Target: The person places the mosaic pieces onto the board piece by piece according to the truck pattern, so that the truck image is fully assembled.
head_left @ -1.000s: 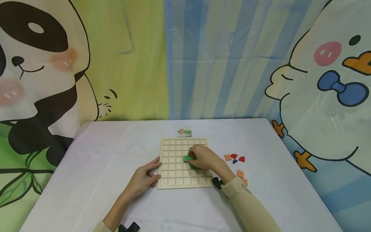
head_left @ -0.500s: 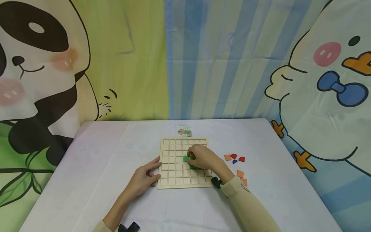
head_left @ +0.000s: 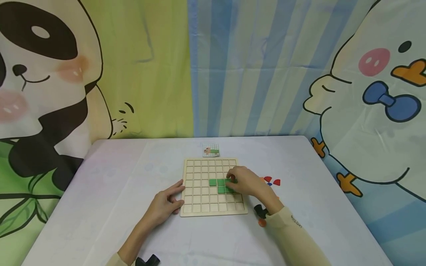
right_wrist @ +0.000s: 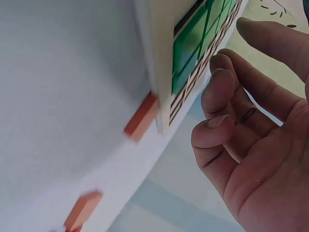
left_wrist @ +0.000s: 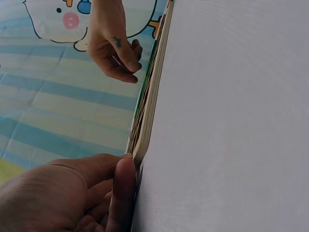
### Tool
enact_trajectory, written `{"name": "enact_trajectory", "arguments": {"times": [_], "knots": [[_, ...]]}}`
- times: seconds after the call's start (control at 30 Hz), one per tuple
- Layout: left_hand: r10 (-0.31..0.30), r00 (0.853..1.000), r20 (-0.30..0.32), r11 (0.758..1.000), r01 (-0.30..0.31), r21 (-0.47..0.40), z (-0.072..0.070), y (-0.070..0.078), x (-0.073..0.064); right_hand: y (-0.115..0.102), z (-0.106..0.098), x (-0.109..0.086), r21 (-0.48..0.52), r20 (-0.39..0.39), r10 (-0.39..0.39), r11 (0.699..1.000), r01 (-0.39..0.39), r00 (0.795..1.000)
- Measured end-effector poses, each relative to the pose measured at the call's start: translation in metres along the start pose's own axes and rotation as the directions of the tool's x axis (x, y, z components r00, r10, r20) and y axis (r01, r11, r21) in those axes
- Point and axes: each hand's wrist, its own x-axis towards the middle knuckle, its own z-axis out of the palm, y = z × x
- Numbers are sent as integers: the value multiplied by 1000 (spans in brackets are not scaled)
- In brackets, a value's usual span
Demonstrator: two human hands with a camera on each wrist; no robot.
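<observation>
A pale wooden grid board (head_left: 199,208) lies on the white table. Flat green tiles (head_left: 221,189) fill several cells right of its middle, and some lie partly under my right hand (head_left: 246,181). That hand hovers close over the tiles; in the right wrist view its thumb and index finger (right_wrist: 256,79) stand apart with nothing between them, the other fingers loosely curled. My left hand (head_left: 163,207) rests at the board's left edge, with thumb and fingertips touching it at separate spots. In the left wrist view, its thumb and finger (left_wrist: 124,179) meet the board's rim (left_wrist: 149,116).
A small picture card (head_left: 211,150) with a grid pattern lies behind the board. To the right are red pieces (head_left: 277,182) and a blue one (head_left: 269,184), partly behind the right arm. An orange piece (head_left: 262,222) lies near the right sleeve.
My right hand has shifted to the right across the board, uncovering more green tiles. The forearm now covers the orange squares at the right. My left hand stays in place.
</observation>
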Motion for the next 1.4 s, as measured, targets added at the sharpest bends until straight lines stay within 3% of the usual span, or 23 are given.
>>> {"name": "enact_trajectory", "arguments": {"times": [0.33,0.77,1.1,1.4], "knots": [[-7,1000,7,1000,7,-1,0,-1,1,16,-10,-36,48,-36,45,998,-43,998],[-14,1000,1,1000,14,-6,0,1,0,30,-5,-86,62,-37,180,982,-177,983],[-7,1000,-4,1000,8,9,2,0,0,34,0,-113,38,10,296,954,-296,955],[-1,1000,0,1000,1,13,1,-1,1,35,2,-129,25,43,317,948,-318,947]]}}
